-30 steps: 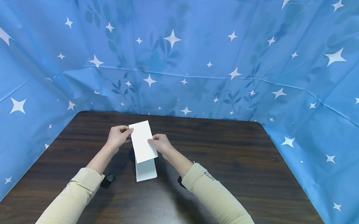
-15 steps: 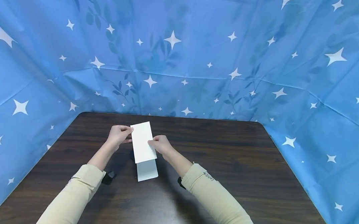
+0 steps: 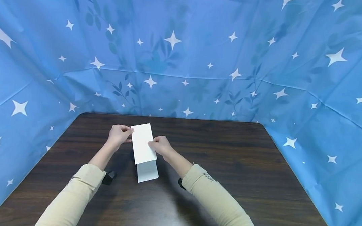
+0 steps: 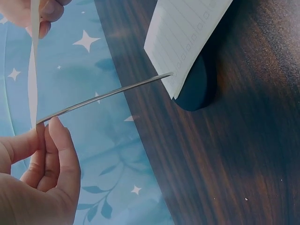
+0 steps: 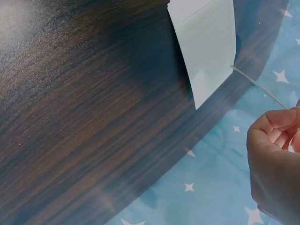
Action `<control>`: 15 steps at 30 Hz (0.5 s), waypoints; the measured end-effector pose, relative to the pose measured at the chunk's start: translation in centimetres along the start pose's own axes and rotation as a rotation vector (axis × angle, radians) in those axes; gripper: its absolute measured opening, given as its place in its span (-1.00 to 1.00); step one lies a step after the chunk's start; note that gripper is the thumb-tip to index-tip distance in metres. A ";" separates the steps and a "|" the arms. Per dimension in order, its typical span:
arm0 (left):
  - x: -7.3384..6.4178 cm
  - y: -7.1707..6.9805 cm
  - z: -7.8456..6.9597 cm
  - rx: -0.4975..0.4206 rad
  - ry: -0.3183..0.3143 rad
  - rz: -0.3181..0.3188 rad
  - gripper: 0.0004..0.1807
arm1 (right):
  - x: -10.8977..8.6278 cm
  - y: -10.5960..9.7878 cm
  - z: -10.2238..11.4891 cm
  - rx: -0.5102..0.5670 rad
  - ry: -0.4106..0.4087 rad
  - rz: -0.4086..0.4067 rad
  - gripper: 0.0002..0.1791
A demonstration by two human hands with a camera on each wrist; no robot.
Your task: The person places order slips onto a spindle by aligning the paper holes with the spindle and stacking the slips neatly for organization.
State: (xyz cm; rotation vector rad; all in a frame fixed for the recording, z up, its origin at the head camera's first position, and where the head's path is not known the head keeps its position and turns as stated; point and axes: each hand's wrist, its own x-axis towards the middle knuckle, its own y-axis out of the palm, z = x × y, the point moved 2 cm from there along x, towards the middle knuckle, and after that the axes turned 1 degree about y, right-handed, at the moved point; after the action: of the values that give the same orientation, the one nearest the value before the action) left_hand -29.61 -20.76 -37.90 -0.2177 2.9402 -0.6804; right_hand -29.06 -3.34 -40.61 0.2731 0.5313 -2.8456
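Observation:
Both hands hold up a white sheet of paper point(image 3: 143, 146). The left hand point(image 3: 118, 135) pinches its upper left corner between thumb and fingers; the right hand point(image 3: 162, 145) pinches its right edge. Beneath it, lined sheets point(image 4: 187, 35) sit over the dark rounded base point(image 4: 199, 89) of what looks like a paper spike. Its thin straight metal rod point(image 4: 108, 97) rises from the lined sheets to the raised paper, right at the left fingertips. In the left wrist view the held paper point(image 4: 33, 79) appears edge-on. The right wrist view shows the right hand point(image 5: 276, 159) with its fingers curled.
The dark wood-grain table point(image 3: 241, 183) spreads around the hands. A blue cloth point(image 3: 202, 43) with white stars hangs behind and beside it. Black wrist cameras point(image 3: 108, 178) are strapped near the cuffs of the pale yellow sleeves point(image 3: 222, 204).
The held paper has tilted slightly and its lower edge has shifted a little left. Both hands keep their pinch and have barely moved.

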 end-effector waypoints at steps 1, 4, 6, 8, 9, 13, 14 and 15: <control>0.0 0.0 0.1 0.008 0.006 0.000 -0.65 | 0.0 0.0 0.0 -0.003 -0.002 -0.002 -0.71; 0.2 0.0 0.4 0.027 0.019 0.000 -0.66 | -0.1 0.0 0.0 -0.016 -0.007 -0.008 -0.69; 0.1 0.0 0.7 0.033 0.020 0.005 -0.66 | -0.1 0.2 -0.2 -0.019 -0.005 0.000 -0.68; 0.1 0.1 1.2 0.032 0.012 0.012 -0.66 | 0.0 0.4 -0.4 -0.026 -0.004 0.008 -0.67; 0.1 0.2 1.4 0.032 0.009 0.017 -0.66 | 0.0 0.5 -0.6 -0.033 -0.005 0.011 -0.67; 0.2 0.5 2.2 0.027 -0.004 0.029 -0.67 | 0.3 0.8 -1.5 -0.052 0.003 0.008 -0.73; 0.2 0.6 2.3 0.029 -0.005 0.030 -0.68 | 0.4 0.9 -1.7 -0.053 0.006 0.007 -0.75; 0.3 0.6 2.4 0.031 -0.007 0.028 -0.68 | 0.5 0.9 -1.8 -0.051 0.010 0.007 -0.77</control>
State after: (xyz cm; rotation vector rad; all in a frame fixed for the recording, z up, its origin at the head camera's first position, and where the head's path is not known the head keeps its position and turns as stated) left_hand -29.60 -21.30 -40.38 -0.1760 2.9180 -0.7192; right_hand -28.99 -3.59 -42.70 0.2799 0.6025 -2.8207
